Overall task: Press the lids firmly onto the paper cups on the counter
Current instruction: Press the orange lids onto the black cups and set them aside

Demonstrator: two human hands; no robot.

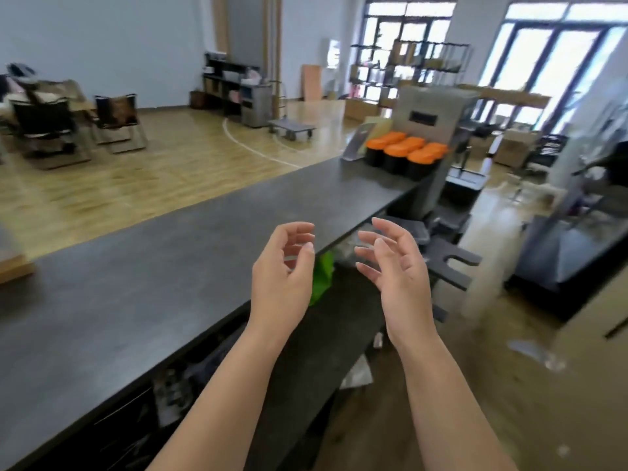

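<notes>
No paper cups and no lids anywhere in my view right now, so I can't count a single one as capped or uncapped. The dark counter (pixel 176 253) runs away from me on the left, and the stretch I can see carries only three black tubs with orange lids (pixel 406 154) at its far end; those are not paper cups. My read: the pressing is either not begun or out of shot, and I can't tell which.

Now the hands. Left hand (pixel 283 277) is up over the counter's near edge, fingers loosely curled, holding nothing. Right hand (pixel 396 266) hovers just beside it, past the edge, fingers spread and relaxed, also holding nothing. Something green (pixel 323 277) shows between them below the counter edge, too blurred to name.
</notes>
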